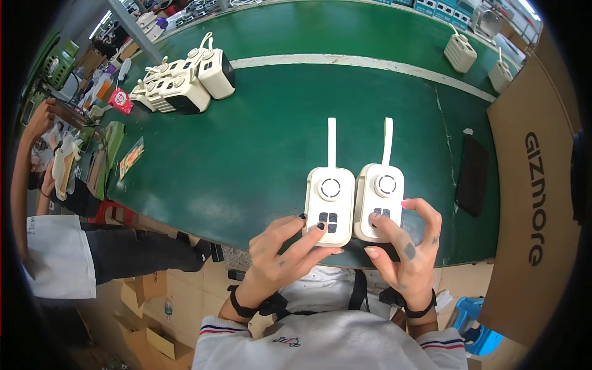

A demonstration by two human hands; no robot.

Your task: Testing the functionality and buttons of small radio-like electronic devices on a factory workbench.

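Two cream handheld devices with rounded corners lie side by side on the green table near its front edge. Each has a round dial, dark square buttons and a cream strap pointing away from me. My left hand [279,250] holds the left device [316,195], one fingertip on a dark button, another at the left side and the thumb by the lower edge. On the right device [398,179], my right hand [409,251] has its index finger on the buttons and another finger against the right side. The right thumb is bent near the bottom edge.
A cluster of similar cream devices [191,98] stands at the far left beside a red packet [121,101]. Two more [460,54] stand far right. A black flat object [472,176] and cardboard box [524,203] are at right. Another person [60,250] is at left.
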